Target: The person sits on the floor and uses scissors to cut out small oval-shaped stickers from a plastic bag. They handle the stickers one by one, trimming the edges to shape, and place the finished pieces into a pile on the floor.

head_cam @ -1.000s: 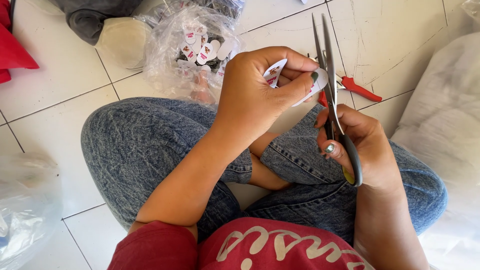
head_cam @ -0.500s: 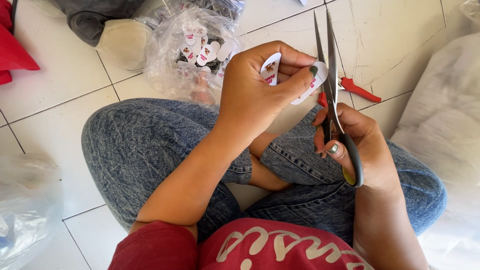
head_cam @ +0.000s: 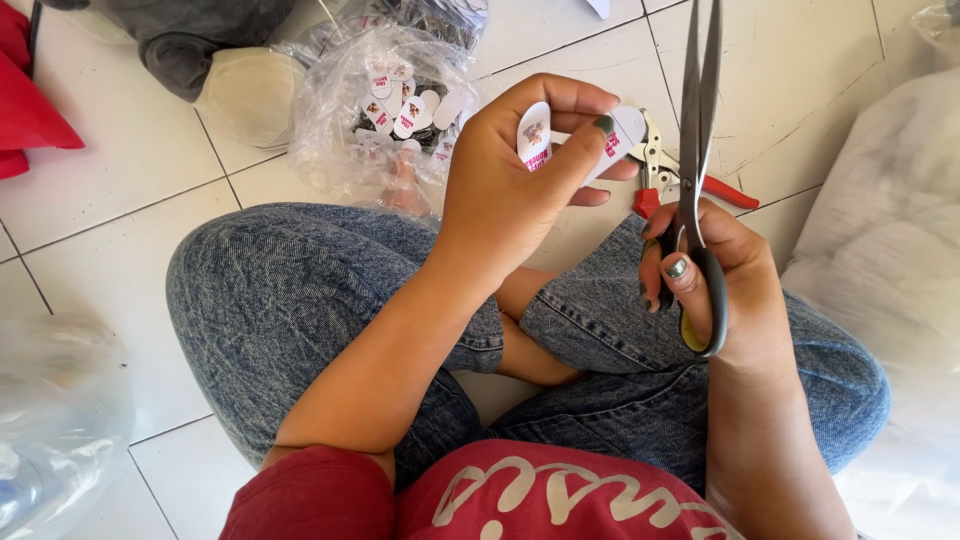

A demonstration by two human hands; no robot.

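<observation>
1. Head view, centre of the frame: a person sitting cross-legged on a tiled floor (head_cam: pixel 120 190) is pinching small white printed labels (head_cam: pixel 535 135) in the left hand (head_cam: pixel 510 190), its grip clenched on them and raising them where the blades can reach.
2. Right of centre: the right hand (head_cam: pixel 730 290) is grasping scissors (head_cam: pixel 697 130), blades pointing up and nearly closed, just beside the labels.
3. Upper middle: a clear bag of labels (head_cam: pixel 400 100) is lying near the knees, red-handled pliers (head_cam: pixel 665 175) beyond.

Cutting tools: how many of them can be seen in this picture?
2. The grey scissors are in the right hand, blades pointing up. Red-handled pliers lie on the tiled floor behind them, partly hidden. More may be hidden.
</observation>
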